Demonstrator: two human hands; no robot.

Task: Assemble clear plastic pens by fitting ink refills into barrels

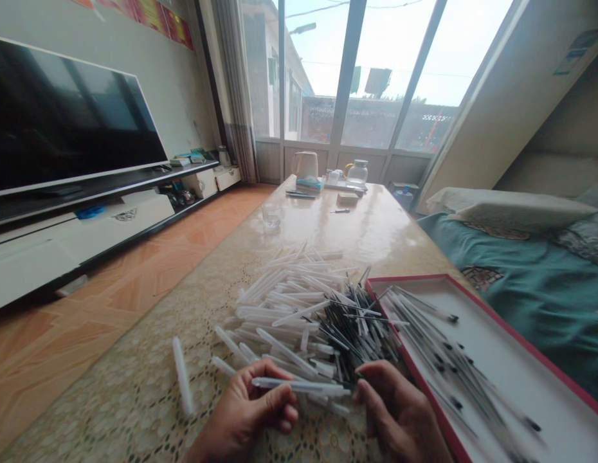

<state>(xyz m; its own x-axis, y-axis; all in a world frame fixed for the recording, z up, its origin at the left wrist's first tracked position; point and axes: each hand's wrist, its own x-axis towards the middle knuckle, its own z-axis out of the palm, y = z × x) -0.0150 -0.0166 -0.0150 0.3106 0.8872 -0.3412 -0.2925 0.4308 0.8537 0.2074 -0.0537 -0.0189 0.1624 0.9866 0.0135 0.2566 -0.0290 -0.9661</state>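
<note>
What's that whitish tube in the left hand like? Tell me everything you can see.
The whitish tube is slim, straight and translucent, apparently plastic, greyer along part of its length. It is pinched in the left hand, nearly level, by the near edge of a pile of similar tubes. One end points toward the right hand; whether they touch is unclear.

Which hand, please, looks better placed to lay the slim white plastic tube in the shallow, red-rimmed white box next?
Probably the right hand: it is beside the box and close to one end of the tube. The left hand holds the tube but is farther from the box.
</note>
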